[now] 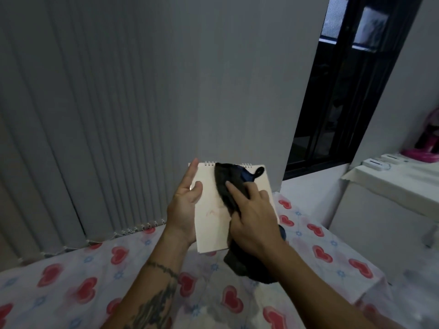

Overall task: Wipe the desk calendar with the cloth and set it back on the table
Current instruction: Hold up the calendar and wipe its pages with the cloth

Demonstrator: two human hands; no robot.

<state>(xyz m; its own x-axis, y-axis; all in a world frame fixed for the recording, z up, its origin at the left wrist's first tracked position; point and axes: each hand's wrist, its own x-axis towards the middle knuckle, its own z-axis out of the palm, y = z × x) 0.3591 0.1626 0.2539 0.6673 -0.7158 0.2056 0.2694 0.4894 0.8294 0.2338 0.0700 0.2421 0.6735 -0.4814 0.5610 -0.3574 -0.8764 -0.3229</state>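
Note:
The desk calendar (210, 211) is a cream, spiral-bound pad held up in the air above the table, its blank face toward me. My left hand (184, 205) grips its left edge, thumb on the front. My right hand (253, 218) presses a dark cloth (224, 186) flat against the calendar's right half. The cloth runs from the spiral binding down past the bottom edge, where a bunch of it hangs below my right wrist. The calendar's right side is hidden by the cloth and hand.
A table (71, 279) with a white cover printed in red hearts lies below my arms. Grey vertical blinds (95, 115) stand behind it. A dark window (344, 91) is at the right, and a white counter (392, 184) carries small items and something pink (425, 150).

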